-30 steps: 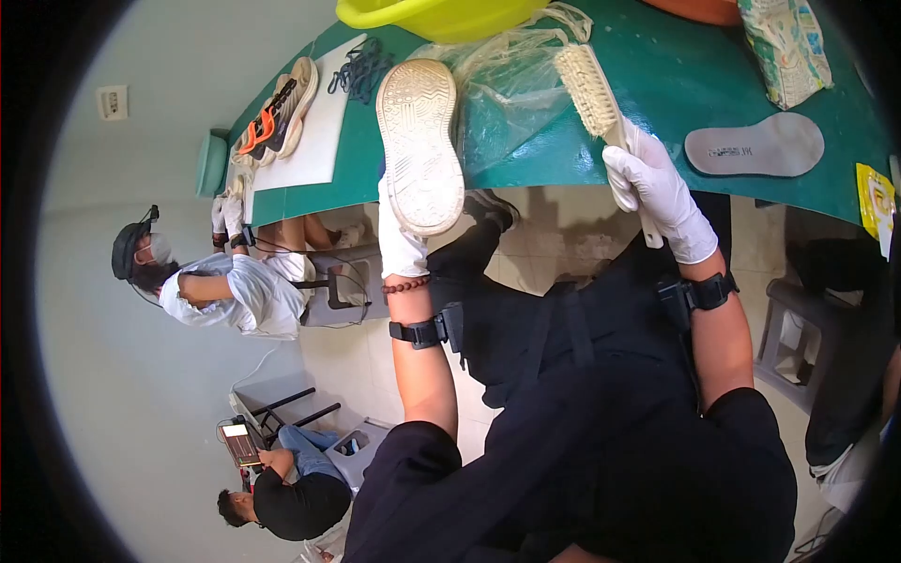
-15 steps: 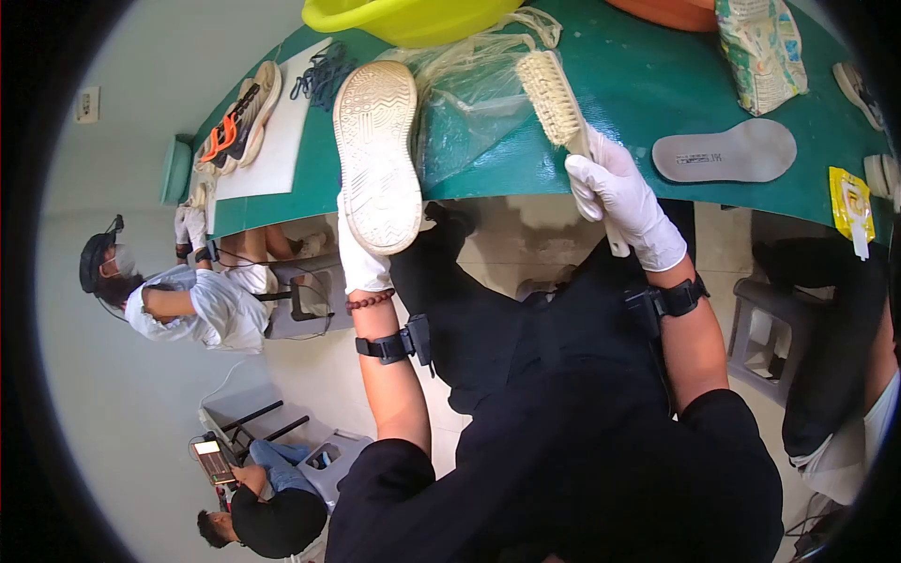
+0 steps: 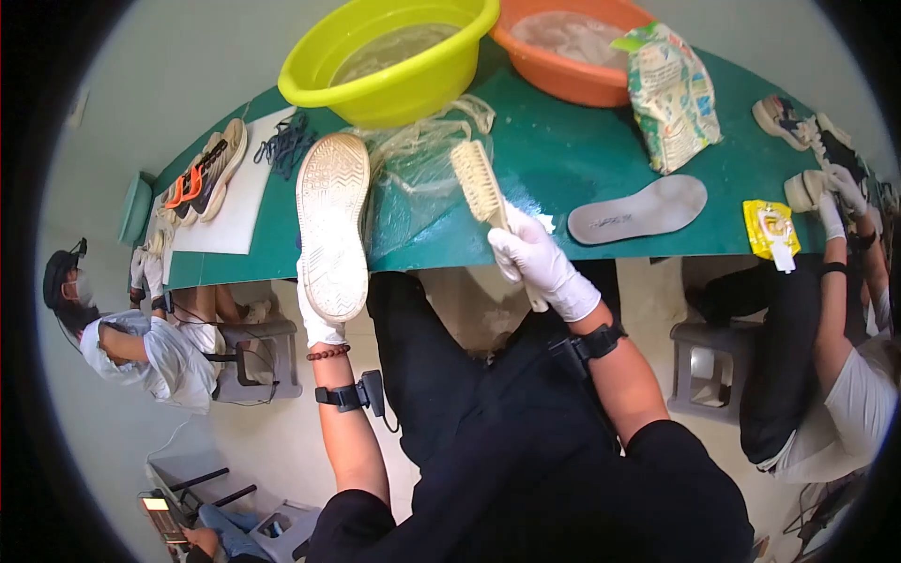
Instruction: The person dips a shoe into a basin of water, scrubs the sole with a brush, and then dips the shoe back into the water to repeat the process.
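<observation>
A shoe (image 3: pixel 333 225) is held up with its off-white patterned sole facing me. My left hand (image 3: pixel 317 319), in a white glove, grips it from behind; the shoe hides most of the fingers. In my gloved right hand (image 3: pixel 544 267) is a scrubbing brush (image 3: pixel 477 183), its pale bristles turned up and toward the shoe. Brush and shoe are apart. Behind the shoe, a clear plastic bag (image 3: pixel 413 178) lies crumpled on the green table (image 3: pixel 535 169). To the right of my right hand rests a grey insole (image 3: pixel 638 210).
A yellow-green basin (image 3: pixel 404 89) and an orange basin (image 3: pixel 568 80) hold cloudy water. Beside them stands a printed bag (image 3: pixel 671 98). Left are dark laces (image 3: pixel 286 145) and sneakers (image 3: pixel 211 174) on a white board. A yellow packet (image 3: pixel 770 233) lies right, near a co-worker's gloved hands (image 3: pixel 835 206).
My view has tilted up and shifted right, bringing the basins and the co-worker's hands at right into sight. Both hands keep hold of the shoe and brush, which stay apart.
</observation>
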Demonstrator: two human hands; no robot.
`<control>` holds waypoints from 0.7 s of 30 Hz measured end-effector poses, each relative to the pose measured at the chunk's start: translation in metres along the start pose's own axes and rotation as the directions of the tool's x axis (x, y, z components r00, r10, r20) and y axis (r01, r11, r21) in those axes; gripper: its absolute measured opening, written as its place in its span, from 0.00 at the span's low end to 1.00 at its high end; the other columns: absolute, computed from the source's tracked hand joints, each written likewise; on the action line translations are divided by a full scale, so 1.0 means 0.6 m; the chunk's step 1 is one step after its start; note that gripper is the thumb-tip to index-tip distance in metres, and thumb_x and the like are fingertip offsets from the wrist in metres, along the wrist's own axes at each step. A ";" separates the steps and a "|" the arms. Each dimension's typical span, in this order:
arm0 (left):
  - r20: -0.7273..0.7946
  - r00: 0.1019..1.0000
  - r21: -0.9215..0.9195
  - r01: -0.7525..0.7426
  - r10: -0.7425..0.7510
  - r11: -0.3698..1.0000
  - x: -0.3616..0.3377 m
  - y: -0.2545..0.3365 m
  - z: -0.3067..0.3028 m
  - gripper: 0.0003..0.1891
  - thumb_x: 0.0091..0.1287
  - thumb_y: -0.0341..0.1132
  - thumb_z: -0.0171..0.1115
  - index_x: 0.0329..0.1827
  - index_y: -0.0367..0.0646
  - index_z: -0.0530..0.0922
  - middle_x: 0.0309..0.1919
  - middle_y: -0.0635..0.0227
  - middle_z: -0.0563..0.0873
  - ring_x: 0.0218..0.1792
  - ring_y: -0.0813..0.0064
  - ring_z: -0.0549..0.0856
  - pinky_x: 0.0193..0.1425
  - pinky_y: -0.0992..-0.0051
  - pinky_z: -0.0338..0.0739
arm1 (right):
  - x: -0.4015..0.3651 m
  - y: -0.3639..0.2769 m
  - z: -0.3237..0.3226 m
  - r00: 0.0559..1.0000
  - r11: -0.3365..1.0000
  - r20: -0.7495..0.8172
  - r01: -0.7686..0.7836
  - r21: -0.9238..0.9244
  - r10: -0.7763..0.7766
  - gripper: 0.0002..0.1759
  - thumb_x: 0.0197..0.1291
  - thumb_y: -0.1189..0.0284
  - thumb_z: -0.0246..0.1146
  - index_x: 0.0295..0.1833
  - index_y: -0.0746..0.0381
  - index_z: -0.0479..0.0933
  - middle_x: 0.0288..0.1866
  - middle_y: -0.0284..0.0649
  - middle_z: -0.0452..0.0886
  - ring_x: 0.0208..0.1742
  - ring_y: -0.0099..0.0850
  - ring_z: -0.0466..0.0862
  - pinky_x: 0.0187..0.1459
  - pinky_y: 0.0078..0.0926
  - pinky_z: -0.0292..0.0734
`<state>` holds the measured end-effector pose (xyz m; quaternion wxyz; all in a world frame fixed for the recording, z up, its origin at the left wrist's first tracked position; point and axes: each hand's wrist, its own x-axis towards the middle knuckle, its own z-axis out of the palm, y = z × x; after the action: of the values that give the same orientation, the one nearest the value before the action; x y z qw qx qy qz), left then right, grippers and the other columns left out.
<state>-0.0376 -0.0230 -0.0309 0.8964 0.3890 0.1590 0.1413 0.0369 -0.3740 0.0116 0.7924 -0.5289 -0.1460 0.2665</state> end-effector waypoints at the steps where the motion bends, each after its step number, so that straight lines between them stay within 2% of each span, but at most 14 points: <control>1: 0.016 1.000 0.007 -0.006 0.006 1.000 0.002 0.000 -0.005 0.25 0.79 0.48 0.48 0.70 0.40 0.73 0.63 0.58 0.82 0.59 0.59 0.83 0.68 0.62 0.77 | 0.002 0.003 -0.001 1.000 1.000 -0.001 0.010 -0.011 -0.010 0.35 0.70 0.73 0.53 0.81 0.58 0.54 0.25 0.26 0.66 0.18 0.15 0.64 0.18 0.16 0.66; 4: -0.071 0.997 0.020 -0.030 0.031 0.999 0.021 -0.005 -0.028 0.25 0.79 0.48 0.48 0.68 0.38 0.74 0.61 0.59 0.83 0.58 0.62 0.84 0.66 0.64 0.78 | 0.003 0.007 -0.004 0.999 0.998 0.000 0.041 -0.041 -0.041 0.34 0.70 0.74 0.53 0.80 0.59 0.56 0.24 0.27 0.67 0.17 0.16 0.65 0.18 0.17 0.66; 8: -0.071 0.987 0.155 -0.132 0.145 0.979 0.052 -0.018 -0.070 0.24 0.78 0.47 0.51 0.63 0.36 0.78 0.55 0.61 0.86 0.53 0.65 0.86 0.62 0.66 0.80 | 0.006 0.016 -0.004 0.998 0.997 -0.015 0.063 -0.043 -0.063 0.32 0.69 0.75 0.53 0.78 0.60 0.58 0.21 0.27 0.66 0.15 0.17 0.65 0.18 0.19 0.66; 10: -0.065 0.990 0.129 -0.117 0.126 0.985 0.052 -0.018 -0.057 0.24 0.78 0.48 0.52 0.61 0.35 0.79 0.54 0.61 0.87 0.51 0.66 0.87 0.60 0.67 0.81 | 0.005 0.022 -0.010 0.995 0.992 0.005 0.104 -0.067 -0.104 0.32 0.70 0.74 0.54 0.78 0.60 0.58 0.22 0.26 0.66 0.15 0.17 0.65 0.18 0.19 0.66; 11: -0.085 0.986 0.181 -0.128 0.145 0.975 0.056 -0.018 -0.057 0.24 0.77 0.47 0.52 0.62 0.34 0.78 0.54 0.60 0.87 0.50 0.66 0.87 0.57 0.68 0.82 | 0.004 0.017 -0.006 0.992 0.990 0.024 0.124 -0.070 -0.123 0.32 0.70 0.74 0.54 0.78 0.61 0.58 0.22 0.26 0.67 0.15 0.17 0.65 0.18 0.19 0.66; 15: -0.108 0.987 0.258 -0.086 0.117 0.962 0.046 -0.012 -0.030 0.27 0.79 0.49 0.47 0.63 0.32 0.76 0.55 0.59 0.86 0.52 0.65 0.87 0.57 0.66 0.82 | 0.001 0.017 -0.007 0.991 0.987 0.014 0.133 -0.094 -0.132 0.32 0.70 0.74 0.54 0.78 0.64 0.57 0.22 0.26 0.67 0.16 0.17 0.65 0.18 0.18 0.66; 17: -0.104 0.990 0.259 -0.060 0.090 0.964 0.028 -0.005 0.000 0.28 0.80 0.50 0.44 0.65 0.32 0.76 0.56 0.59 0.86 0.54 0.65 0.86 0.59 0.66 0.82 | -0.002 0.016 -0.006 0.991 0.987 0.006 0.134 -0.091 -0.134 0.32 0.70 0.74 0.54 0.78 0.64 0.57 0.22 0.26 0.68 0.16 0.17 0.66 0.18 0.18 0.66; 20: -0.091 0.987 0.265 -0.103 0.131 0.959 0.000 0.002 0.059 0.29 0.80 0.51 0.43 0.67 0.32 0.74 0.58 0.58 0.85 0.56 0.63 0.86 0.60 0.64 0.81 | 0.000 0.022 -0.007 0.989 0.985 -0.014 0.146 -0.097 -0.148 0.32 0.70 0.73 0.55 0.77 0.65 0.58 0.23 0.26 0.68 0.16 0.16 0.66 0.19 0.18 0.66; 21: -0.139 0.983 0.293 -0.077 0.123 0.953 -0.016 0.008 0.090 0.29 0.80 0.50 0.43 0.68 0.33 0.73 0.60 0.58 0.84 0.57 0.62 0.85 0.61 0.64 0.80 | 0.001 0.022 -0.007 0.988 0.983 -0.019 0.148 -0.109 -0.150 0.32 0.70 0.73 0.55 0.77 0.64 0.58 0.23 0.26 0.68 0.17 0.16 0.66 0.19 0.18 0.66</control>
<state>-0.0254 -0.0587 0.0090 0.8070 0.5101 0.2274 0.1920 0.0361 -0.3729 -0.0025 0.7824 -0.5620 -0.1885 0.1909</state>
